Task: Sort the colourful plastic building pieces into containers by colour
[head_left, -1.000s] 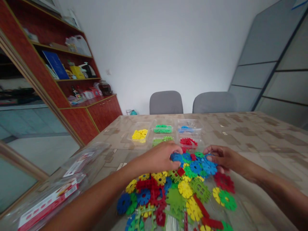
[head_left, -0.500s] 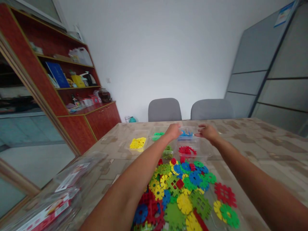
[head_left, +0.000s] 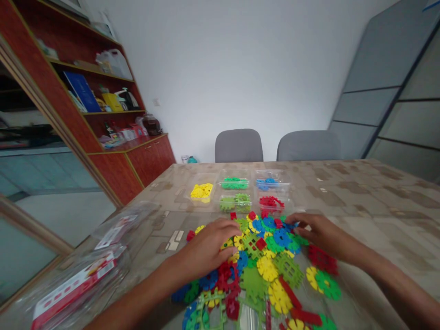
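Observation:
A heap of plastic gear-shaped pieces [head_left: 266,268] in red, blue, yellow and green lies on the patterned table [head_left: 360,197] in front of me. My left hand [head_left: 208,247] rests palm down on the heap's left side, its fingers curled over yellow pieces [head_left: 238,241]. My right hand [head_left: 319,234] lies on the heap's right side, fingers stretched out towards blue pieces [head_left: 282,237]. Beyond the heap stand clear trays of sorted pieces: yellow [head_left: 201,190], green [head_left: 234,183], blue [head_left: 269,182], light green [head_left: 235,202] and red [head_left: 271,201].
A clear plastic bag with a red and white card [head_left: 74,284] lies at the table's near left corner. Two grey chairs [head_left: 238,145] [head_left: 308,145] stand at the far side. A red-brown shelf cabinet [head_left: 134,160] lines the left wall.
Both hands have drawn back from the far trays, where they were half a second ago, and come down on the heap again.

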The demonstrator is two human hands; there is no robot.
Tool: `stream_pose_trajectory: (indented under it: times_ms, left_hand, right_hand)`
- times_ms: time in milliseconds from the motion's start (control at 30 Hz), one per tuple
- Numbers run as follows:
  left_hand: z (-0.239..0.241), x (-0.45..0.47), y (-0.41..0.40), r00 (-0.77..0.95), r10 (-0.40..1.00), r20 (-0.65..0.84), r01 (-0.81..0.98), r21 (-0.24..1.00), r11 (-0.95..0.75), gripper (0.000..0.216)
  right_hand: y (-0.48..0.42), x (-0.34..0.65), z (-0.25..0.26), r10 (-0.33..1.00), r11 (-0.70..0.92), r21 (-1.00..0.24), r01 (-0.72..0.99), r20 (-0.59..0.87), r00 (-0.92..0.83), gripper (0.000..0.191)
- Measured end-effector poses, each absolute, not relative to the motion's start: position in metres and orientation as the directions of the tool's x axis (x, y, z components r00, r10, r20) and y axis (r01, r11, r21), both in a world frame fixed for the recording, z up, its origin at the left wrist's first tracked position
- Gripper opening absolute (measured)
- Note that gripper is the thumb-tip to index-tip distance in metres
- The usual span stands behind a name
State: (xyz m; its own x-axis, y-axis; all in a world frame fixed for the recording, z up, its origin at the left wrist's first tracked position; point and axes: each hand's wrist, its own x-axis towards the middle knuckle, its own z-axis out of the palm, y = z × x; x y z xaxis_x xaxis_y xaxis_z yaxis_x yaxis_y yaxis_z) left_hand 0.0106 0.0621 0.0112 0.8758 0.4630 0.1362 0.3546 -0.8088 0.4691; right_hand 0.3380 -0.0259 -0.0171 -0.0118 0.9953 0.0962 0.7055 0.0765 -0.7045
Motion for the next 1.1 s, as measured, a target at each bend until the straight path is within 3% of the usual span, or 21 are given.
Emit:
stream_pose_trajectory:
  times_ms: [100,267,500,700,933,1100]
  left_hand:
    - [0.008,-0.004,0.055,0.882,0.471,0.033,0.411,0.437,-0.800,0.041]
    - [0.019,0.000,0.052,0.933,0.348,-0.091,0.350,0.445,-0.824,0.017]
    - [0.018,-0.002,0.054,0.924,0.380,-0.027,0.352,0.442,-0.825,0.021]
    - [0.023,0.000,0.051,0.950,0.292,-0.107,0.306,0.480,-0.822,0.017]
    - [0.017,-0.001,0.051,0.930,0.366,-0.023,0.343,0.411,-0.845,0.022]
    - [0.020,-0.003,0.054,0.923,0.379,-0.069,0.376,0.375,-0.848,0.023]
  right_hand:
    - [-0.024,0.328,-0.023,0.991,0.114,-0.615,0.780,0.130,-0.043,0.034]
    - [-0.024,0.320,-0.020,0.979,0.201,-0.578,0.791,0.109,-0.170,0.029]
    - [-0.025,0.314,-0.025,0.959,0.274,-0.512,0.814,0.211,-0.190,0.039]
    - [-0.031,0.296,-0.010,0.943,0.303,-0.652,0.695,0.102,-0.315,0.027]
    - [-0.041,0.307,-0.004,0.954,0.230,-0.585,0.777,-0.021,-0.298,0.013]
    - [-0.053,0.303,-0.011,0.956,0.123,-0.602,0.789,-0.142,-0.257,0.044]
